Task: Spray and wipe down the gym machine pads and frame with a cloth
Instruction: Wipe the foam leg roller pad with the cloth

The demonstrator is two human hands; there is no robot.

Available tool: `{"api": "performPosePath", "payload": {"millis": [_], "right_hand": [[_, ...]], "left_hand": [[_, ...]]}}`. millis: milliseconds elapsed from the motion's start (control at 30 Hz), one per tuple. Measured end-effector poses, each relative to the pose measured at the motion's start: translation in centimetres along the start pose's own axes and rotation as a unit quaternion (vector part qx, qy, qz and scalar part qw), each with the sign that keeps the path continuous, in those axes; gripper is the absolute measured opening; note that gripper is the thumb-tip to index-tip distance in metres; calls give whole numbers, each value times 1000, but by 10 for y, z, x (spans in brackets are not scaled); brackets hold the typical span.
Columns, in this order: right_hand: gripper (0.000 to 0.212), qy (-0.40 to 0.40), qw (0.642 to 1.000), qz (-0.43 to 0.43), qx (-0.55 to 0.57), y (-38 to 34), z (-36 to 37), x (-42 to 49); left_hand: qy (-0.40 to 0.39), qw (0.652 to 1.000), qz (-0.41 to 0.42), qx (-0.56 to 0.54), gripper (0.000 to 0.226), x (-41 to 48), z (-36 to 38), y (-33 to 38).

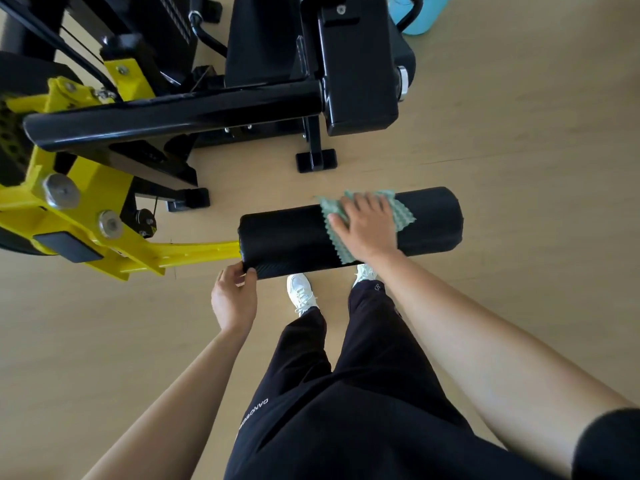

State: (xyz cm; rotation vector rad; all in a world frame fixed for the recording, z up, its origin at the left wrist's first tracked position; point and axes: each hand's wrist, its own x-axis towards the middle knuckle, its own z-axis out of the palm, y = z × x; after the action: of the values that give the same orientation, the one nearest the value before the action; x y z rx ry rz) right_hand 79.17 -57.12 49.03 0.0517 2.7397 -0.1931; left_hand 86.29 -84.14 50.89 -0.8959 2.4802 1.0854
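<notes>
A black roller pad (291, 237) lies across the middle of the head view, fixed to a yellow lever arm (194, 252) of the gym machine. A green waffle-textured cloth (403, 216) is draped over the pad's right half. My right hand (363, 226) lies flat on the cloth with straight fingers, pressing it onto the pad. My left hand (233, 294) grips the pad's near left end, thumb and fingers curled round its edge.
The machine's black frame tube (173, 121) and seat bracket (360, 71) stand behind the pad, with feet (317, 161) on the pale wood floor. A light blue container (419, 15) sits at the top right. My legs and white shoes (301, 294) are just under the pad.
</notes>
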Motion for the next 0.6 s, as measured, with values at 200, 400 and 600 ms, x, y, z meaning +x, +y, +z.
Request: {"api": "performPosePath", "payload": {"millis": [200,400,600], "right_hand": [[74,13,988,155,2,101,-10,3],[60,29,982,182,34,105,-6,-4],[58,25,993,101,51,44,0,-35]], "left_hand": [[-15,997,3,70,23,2,-7,5],[10,999,20,32,46,33,-8,28],[18,999,17,-24,42,20,7,29]]}}
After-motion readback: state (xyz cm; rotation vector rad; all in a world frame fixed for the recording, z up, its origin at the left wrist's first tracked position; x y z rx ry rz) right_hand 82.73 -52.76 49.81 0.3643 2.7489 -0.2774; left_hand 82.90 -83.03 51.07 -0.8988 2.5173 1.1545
